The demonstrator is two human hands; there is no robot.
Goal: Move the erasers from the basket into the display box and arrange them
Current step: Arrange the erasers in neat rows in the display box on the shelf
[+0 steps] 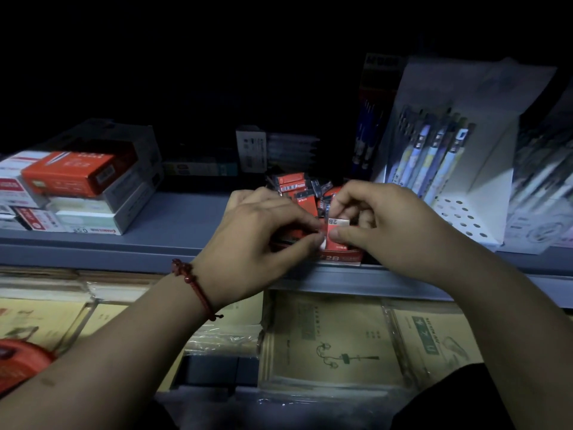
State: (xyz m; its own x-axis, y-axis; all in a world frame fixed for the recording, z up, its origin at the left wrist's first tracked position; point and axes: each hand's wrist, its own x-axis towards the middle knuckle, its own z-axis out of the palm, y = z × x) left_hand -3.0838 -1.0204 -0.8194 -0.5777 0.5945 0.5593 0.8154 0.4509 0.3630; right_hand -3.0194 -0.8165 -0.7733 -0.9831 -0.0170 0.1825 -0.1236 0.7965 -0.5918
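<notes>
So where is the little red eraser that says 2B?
The 2B eraser is mid-frame in the head view, pinched between the left hand and the right hand, just above the red display box on the shelf edge.

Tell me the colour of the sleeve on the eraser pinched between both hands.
Red, with a 2B mark, on the eraser; the head view shows it best.

The display box [341, 259] sits at the front edge of the shelf [176, 218], about midway along it, with erasers [294, 184] heaped in its rear part. Over the box the left hand [257, 231] and right hand [387, 225] meet, pinching one eraser [338, 226] between them. On the shelf, stacked boxes [80, 187] lie to the left, a pen stand [483, 193] stands to the right, and a tall package [372, 119] stands behind. Notebooks [328, 342] lie on the level below.
</notes>
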